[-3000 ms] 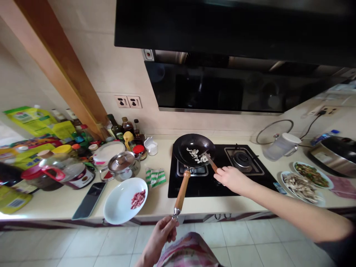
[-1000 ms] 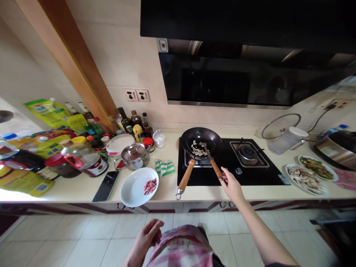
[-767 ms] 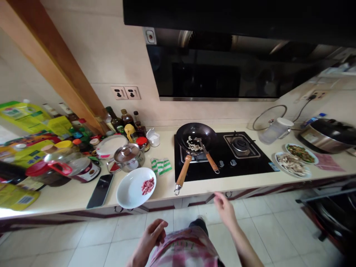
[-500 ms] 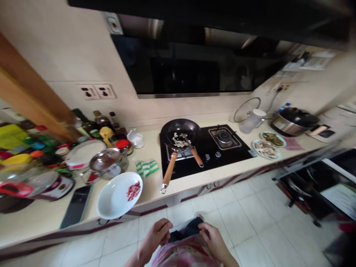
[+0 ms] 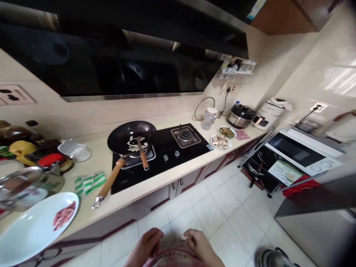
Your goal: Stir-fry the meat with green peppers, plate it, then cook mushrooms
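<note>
One left grip (image 5: 148, 243), one right grip (image 5: 199, 244), wok (image 5: 120, 138) well apart, ahead.

- The pale countertop (image 5: 97, 152) bears a black hob (image 5: 164, 144), set into it.
- Left of the hob: a green-and-white striped packet (image 5: 90, 184) just beside it, then a white container (image 5: 75, 150), a red-lidded jar (image 5: 55, 162), a metal pot (image 5: 52, 183) and a white plate (image 5: 30, 226) (partly out of view).
- Right of the hob: a jug (image 5: 208, 119), a mushroom plate (image 5: 224, 148), a second filled plate (image 5: 235, 134), a pink cloth (image 5: 241, 134), a cooker (image 5: 241, 118) and, farthest off, a white appliance (image 5: 268, 116).
</note>
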`<state>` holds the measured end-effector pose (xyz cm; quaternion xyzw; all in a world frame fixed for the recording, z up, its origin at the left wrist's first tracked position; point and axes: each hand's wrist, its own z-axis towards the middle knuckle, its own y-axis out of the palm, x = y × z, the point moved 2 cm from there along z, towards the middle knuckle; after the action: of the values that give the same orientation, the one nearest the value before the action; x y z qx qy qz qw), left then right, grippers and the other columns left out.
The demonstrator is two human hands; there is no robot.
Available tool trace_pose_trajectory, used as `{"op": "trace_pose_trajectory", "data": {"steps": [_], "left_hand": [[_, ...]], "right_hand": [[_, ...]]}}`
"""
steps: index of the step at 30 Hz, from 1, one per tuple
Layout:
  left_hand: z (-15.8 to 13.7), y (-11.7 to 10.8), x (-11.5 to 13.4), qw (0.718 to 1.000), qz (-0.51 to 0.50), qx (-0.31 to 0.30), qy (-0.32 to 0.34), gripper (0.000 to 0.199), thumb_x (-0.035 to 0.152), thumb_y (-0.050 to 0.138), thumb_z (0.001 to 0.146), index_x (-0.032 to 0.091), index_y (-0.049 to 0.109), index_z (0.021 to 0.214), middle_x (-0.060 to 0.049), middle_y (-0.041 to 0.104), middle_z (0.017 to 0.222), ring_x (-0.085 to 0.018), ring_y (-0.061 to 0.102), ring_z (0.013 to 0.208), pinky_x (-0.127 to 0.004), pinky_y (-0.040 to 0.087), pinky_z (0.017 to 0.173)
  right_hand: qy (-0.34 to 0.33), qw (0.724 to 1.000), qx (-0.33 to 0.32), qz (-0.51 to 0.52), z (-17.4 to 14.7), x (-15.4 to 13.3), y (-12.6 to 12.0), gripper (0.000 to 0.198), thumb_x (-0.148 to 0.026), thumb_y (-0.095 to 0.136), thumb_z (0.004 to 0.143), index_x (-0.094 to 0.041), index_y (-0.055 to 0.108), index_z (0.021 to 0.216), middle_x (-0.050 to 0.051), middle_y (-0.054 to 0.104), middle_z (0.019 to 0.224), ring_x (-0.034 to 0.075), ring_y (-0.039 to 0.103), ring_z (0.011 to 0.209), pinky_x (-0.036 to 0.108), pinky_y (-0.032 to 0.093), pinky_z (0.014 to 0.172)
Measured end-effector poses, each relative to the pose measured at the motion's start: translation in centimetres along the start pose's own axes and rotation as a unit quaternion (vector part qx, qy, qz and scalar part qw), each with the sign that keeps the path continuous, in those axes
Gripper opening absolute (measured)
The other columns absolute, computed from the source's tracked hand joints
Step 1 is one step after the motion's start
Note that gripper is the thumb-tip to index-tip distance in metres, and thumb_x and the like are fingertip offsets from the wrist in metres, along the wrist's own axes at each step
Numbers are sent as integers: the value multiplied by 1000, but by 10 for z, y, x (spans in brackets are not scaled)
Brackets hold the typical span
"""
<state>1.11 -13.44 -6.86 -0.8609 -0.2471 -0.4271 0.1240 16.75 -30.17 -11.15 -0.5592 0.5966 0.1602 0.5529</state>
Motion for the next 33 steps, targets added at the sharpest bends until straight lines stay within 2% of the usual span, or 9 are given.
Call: {"op": "trace_pose_trajectory", "data": {"steps": [2,6,10,15,20,23,26,29,33], "left_hand": [[14,39,12,999,15,-28,9,56,73,53,64,18,57,75,3,55,51,-9,45,44,-22,26,45],[40,109,27,999,29,-33,13,57,74,51,63,18,55,74,4,53,49,-9,43,42,-22,24,44],[54,155,39,997,44,-62,8,55,74,49,66,19,54,73,3,55,49,-9,41,41,-23,24,44],[73,170,51,997,56,-45,-6,58,78,48,63,20,50,66,4,51,44,-8,35,39,-24,21,43],[116,168,65,998,57,-17,-37,58,76,51,60,19,53,72,4,52,47,-9,41,41,-22,22,44],[148,179,86,998,53,-20,-12,55,73,51,63,19,54,73,4,53,47,-8,39,40,-23,22,44],[179,197,113,998,56,-30,16,54,72,50,64,19,54,74,4,53,46,-9,38,39,-23,23,44],[202,212,141,996,77,-35,30,50,69,51,66,19,53,71,4,52,47,-9,40,40,-23,25,44],[218,217,171,994,102,-7,46,44,62,51,71,18,54,74,3,55,49,-10,47,44,-22,28,46]], "right_hand": [[4,999,22,27,-9,27,-33,23,-27,50,76,-18,68,86,1,64,68,16,56,64,26,41,62],[21,994,53,96,-22,67,-88,22,-34,52,76,-20,66,83,-1,58,59,16,53,57,27,41,57],[44,982,71,169,-19,92,-125,28,-44,56,73,-20,64,83,-2,56,57,16,54,55,28,42,55],[81,960,94,252,21,107,-164,46,-60,59,66,-18,63,85,-1,57,58,14,53,48,27,41,47],[102,919,227,306,87,93,-236,60,-62,65,61,-17,58,101,3,65,82,17,64,64,29,50,57],[111,884,280,356,134,87,-282,66,-60,70,57,-20,52,106,-2,63,74,16,65,61,27,51,55],[113,868,305,375,183,87,-321,65,-57,71,56,-22,48,105,-6,59,67,15,64,58,26,51,54],[117,851,321,398,231,93,-355,69,-55,72,56,-24,41,109,-9,57,64,12,64,55,25,52,55],[109,831,312,447,285,104,-393,78,-49,74,53,-26,33,114,-12,58,62,13,65,57,30,55,61]]}}
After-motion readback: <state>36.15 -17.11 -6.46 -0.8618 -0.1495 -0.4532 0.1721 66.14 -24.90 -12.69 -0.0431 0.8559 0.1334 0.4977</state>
